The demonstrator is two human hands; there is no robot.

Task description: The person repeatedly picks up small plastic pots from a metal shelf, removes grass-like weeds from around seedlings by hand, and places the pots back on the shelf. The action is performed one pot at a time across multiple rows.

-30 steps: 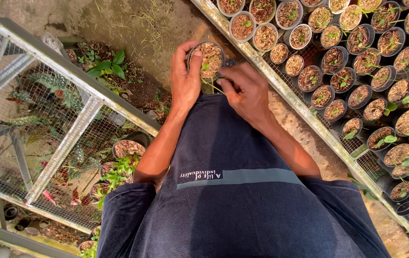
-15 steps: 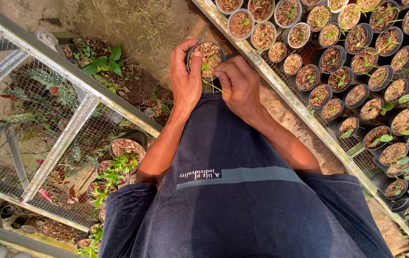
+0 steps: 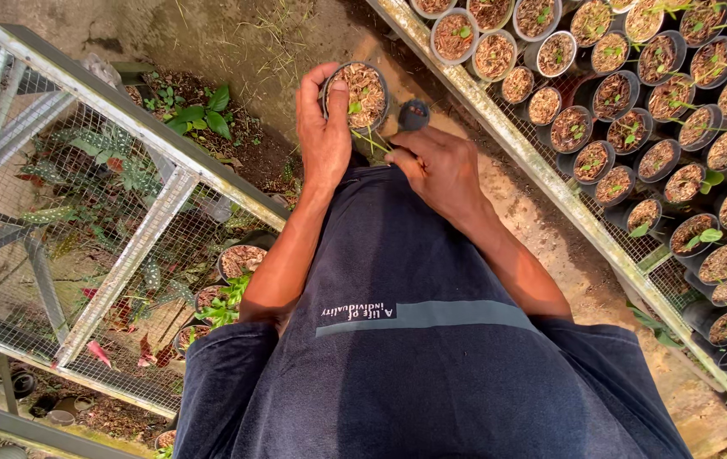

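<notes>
I am looking straight down on bare, damp earth in a plant nursery, a mesh bench on either side. Nearest to me is my dark blue shirt (image 3: 431, 365) with a grey band across it, filling the lower middle of the view. From it my two forearms run forward. My left hand (image 3: 323, 140) is wrapped around the side of a small black pot (image 3: 358, 93) filled with brown chipped bark, thumb and fingers clamped on its wall, so the pot is held in the air in front of my body, above the ground between the benches. My right hand (image 3: 440, 166) sits just beside it, fingertips pinched together on the thin green stems (image 3: 369, 140) trailing out of the pot; how firmly they grip I cannot tell. A small dark round thing (image 3: 414, 114) shows just past that hand, too unclear to name. To the left stands an empty wire-mesh bench (image 3: 117, 110) with leafy plants on the ground under it. Farther right, a second bench (image 3: 550, 187) carries rows of potted seedlings (image 3: 636, 93) packed rim to rim. My worry is the stems: a hard pull could snap them or drag the seedling out, and tilting the pot would spill bark onto the earth.
</notes>
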